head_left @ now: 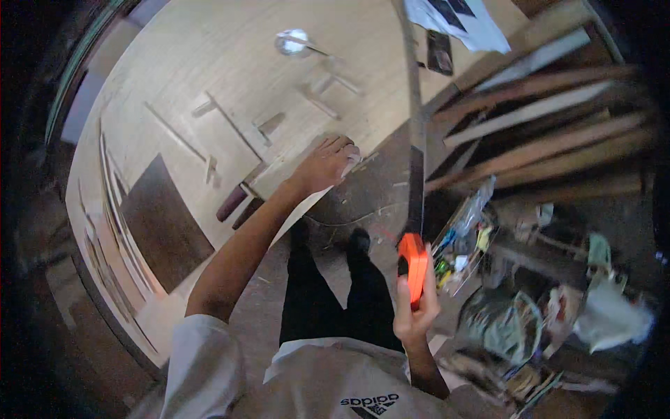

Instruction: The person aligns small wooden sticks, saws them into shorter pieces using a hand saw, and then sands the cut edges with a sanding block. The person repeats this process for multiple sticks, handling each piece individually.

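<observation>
My left hand (326, 159) is at the table's edge, its fingers curled around a small pale piece (351, 158), apparently wood, partly hidden by them. My right hand (413, 307) is closed on the orange-and-black handle (417, 269) of what looks like a handsaw. Its long, narrow blade (414, 167) points away from me, up past the table's right edge. Light wooden parts (234, 126) lie loosely on the plywood table (181, 63) beyond my left hand, near a dark purple object (230, 204) by the edge.
A dark board (164, 223) and thin strips lie at the table's left. A silvery round item (292, 42), a white cloth (460, 21) and a phone-like object (440, 52) are farther back. Timber planks (530, 112), bags (499, 325) and clutter crowd the right.
</observation>
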`<state>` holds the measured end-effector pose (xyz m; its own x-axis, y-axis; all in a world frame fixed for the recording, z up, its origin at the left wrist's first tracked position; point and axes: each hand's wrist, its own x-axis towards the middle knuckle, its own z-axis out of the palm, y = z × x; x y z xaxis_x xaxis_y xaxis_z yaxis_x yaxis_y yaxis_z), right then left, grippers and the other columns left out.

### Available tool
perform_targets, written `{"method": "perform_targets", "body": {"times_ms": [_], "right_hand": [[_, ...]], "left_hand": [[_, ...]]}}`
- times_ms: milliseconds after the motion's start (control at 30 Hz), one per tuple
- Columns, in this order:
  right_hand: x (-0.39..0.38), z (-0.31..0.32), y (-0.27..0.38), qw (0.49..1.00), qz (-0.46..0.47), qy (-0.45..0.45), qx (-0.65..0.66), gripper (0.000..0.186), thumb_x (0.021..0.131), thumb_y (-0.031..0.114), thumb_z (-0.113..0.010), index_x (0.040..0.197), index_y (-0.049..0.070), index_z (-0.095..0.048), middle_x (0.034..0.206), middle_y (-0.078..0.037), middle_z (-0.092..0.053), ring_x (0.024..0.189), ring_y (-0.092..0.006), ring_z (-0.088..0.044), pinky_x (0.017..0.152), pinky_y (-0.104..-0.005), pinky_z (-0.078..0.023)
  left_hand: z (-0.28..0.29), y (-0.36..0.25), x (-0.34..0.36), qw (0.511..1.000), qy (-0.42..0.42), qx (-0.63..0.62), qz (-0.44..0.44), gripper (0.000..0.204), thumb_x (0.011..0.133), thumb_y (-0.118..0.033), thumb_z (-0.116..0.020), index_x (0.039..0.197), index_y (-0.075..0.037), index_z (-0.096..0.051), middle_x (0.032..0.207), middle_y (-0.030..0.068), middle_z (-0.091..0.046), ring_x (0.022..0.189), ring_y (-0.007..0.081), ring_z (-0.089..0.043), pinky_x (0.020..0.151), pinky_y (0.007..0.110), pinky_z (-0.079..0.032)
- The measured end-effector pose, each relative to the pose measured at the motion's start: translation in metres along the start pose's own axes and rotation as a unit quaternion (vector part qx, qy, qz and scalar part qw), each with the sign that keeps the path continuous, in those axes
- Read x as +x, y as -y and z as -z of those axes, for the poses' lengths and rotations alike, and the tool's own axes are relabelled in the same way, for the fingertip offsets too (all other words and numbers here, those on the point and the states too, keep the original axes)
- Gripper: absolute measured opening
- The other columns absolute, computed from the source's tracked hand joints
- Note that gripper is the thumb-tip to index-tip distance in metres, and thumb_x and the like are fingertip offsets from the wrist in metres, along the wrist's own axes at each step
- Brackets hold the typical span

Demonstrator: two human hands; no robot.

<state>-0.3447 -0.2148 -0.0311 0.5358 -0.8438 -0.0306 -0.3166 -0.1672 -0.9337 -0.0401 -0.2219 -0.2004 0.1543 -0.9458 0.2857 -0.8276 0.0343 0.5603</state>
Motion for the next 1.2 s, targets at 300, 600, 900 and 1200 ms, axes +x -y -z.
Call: {"method": "perform_targets", "body": {"times_ms": [300,600,900,1200], "right_hand": [[-0.025,-0.134,-0.04,0.967,-0.159,-0.183,0.075,0.048,0.096,0.008,-0.064,0.141,-0.001,-0.051,0.128,-0.019,-0.066,0.102,-0.0106,-0.063,0.082,-0.0263,-0.052],[-0.013,-0.182,-0.06,0.96,-0.079,-0.262,0.064,0.045,0.096,0.014,-0.063,0.137,-0.002,-0.054,0.124,-0.024,-0.066,0.107,-0.0153,-0.063,0.085,-0.0302,-0.052],[-0.006,-0.205,-0.068,0.951,-0.033,-0.3,0.07,0.042,0.095,0.017,-0.062,0.132,-0.002,-0.059,0.098,-0.026,-0.071,0.086,-0.0243,-0.073,0.075,-0.0341,-0.054],[-0.007,-0.209,-0.068,0.949,-0.012,-0.312,0.05,0.04,0.094,0.017,-0.06,0.13,-0.003,-0.06,0.092,-0.028,-0.069,0.081,-0.0261,-0.072,0.073,-0.0367,-0.053]], "left_hand": [[-0.015,-0.011,-0.01,0.995,-0.014,0.065,-0.068,0.024,0.081,-0.004,-0.062,0.105,-0.009,-0.066,0.105,0.0069,-0.065,0.105,0.0301,-0.058,0.092,0.041,-0.047],[-0.008,-0.009,-0.011,0.987,0.045,0.133,-0.075,0.031,0.078,0.002,-0.058,0.107,-0.006,-0.068,0.101,0.0142,-0.064,0.095,0.0342,-0.064,0.082,0.044,-0.055],[-0.025,0.009,-0.011,0.986,-0.001,0.113,-0.12,0.011,0.083,-0.004,-0.058,0.092,0.002,-0.06,0.099,0.0197,-0.062,0.095,0.0394,-0.062,0.084,0.049,-0.053],[-0.019,0.01,-0.009,0.98,-0.008,0.136,-0.147,0.011,0.084,-0.006,-0.058,0.092,0.0,-0.062,0.097,0.0203,-0.063,0.093,0.0411,-0.063,0.082,0.051,-0.052]]}}
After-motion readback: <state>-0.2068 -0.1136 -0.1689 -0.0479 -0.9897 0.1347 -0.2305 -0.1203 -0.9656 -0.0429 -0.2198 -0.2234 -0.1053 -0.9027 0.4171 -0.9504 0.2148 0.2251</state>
